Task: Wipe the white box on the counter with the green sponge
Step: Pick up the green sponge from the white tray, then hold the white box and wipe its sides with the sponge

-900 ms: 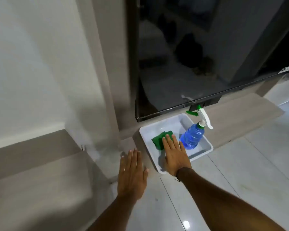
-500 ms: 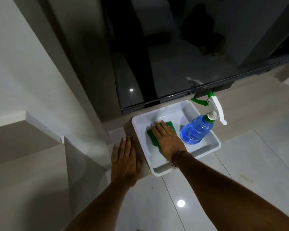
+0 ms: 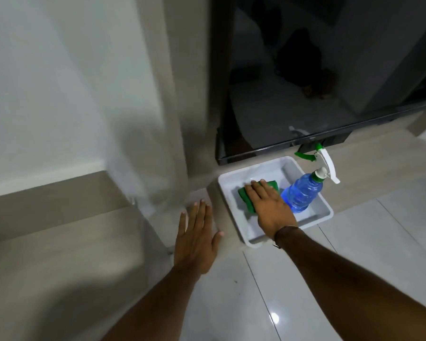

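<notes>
The white box (image 3: 231,207), a shallow plastic tray, sits on a low beige counter (image 3: 379,173) below a dark screen. The green sponge (image 3: 243,195) lies on the box's floor near its left side. My right hand (image 3: 271,207) rests flat on top of the sponge with the fingers stretched out, covering most of it; only its left and far edges show. My left hand (image 3: 197,239) lies flat and open on the counter just left of the box, not touching it.
A blue spray bottle (image 3: 301,193) with a white and green trigger lies in the right half of the box, close to my right hand. A large black screen (image 3: 305,94) hangs right behind it. Glossy floor tiles (image 3: 354,242) are in front, a wall corner at left.
My right hand has slid forward from the sponge's near edge onto its top. The left hand has stayed on the counter beside the box.
</notes>
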